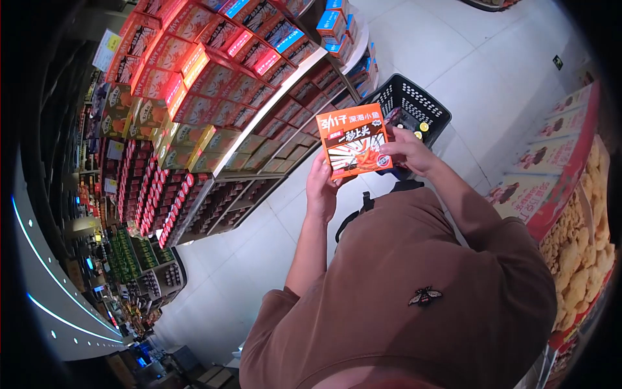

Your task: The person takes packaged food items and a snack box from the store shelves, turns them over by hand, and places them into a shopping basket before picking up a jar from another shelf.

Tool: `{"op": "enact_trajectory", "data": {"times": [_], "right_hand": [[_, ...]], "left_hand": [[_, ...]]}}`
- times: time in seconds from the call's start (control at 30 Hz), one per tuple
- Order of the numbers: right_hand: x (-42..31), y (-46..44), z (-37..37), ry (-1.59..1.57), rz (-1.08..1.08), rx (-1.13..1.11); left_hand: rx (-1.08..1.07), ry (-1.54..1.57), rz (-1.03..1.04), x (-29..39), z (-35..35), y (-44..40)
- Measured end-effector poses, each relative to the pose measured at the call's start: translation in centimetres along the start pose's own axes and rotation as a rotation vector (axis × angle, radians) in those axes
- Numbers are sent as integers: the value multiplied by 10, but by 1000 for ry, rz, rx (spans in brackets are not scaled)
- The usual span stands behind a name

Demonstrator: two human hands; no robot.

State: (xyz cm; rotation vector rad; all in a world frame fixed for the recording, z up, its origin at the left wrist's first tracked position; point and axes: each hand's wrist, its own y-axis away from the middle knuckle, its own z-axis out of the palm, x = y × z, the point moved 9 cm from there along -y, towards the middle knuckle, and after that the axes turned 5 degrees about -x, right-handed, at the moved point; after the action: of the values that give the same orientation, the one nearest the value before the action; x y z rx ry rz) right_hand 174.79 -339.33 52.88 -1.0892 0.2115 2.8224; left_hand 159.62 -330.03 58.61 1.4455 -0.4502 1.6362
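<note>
An orange box [355, 139] with a black and white printed front is held up between my two hands. My left hand [321, 180] grips its lower left corner, the fingers partly behind it. On the right edge of the box, my right hand [409, 152] is closed, with fingertips against the printed front. Just beyond the box and my right hand is a black shopping basket [431, 107] with several items inside, among them one with a round yellow top [424, 126].
Tall shelves [259, 139] stacked with red and orange boxes stand at the left. Blue and red boxes [332, 24] sit on a display at the top. To the right, a pink-printed bin [534, 188] holds tan food pieces. Pale tiled floor [440, 42] shows between them.
</note>
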Motion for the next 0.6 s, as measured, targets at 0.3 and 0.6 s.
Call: {"op": "enact_trajectory", "data": {"times": [0.3,0.6], "right_hand": [[-16,20,-77,-45,-7,77],[-33,15,-78,-47,76,-57]], "left_hand": [[5,-61,-85,-32,47,-29],[118,-57,-42,-37,59,-24]]}}
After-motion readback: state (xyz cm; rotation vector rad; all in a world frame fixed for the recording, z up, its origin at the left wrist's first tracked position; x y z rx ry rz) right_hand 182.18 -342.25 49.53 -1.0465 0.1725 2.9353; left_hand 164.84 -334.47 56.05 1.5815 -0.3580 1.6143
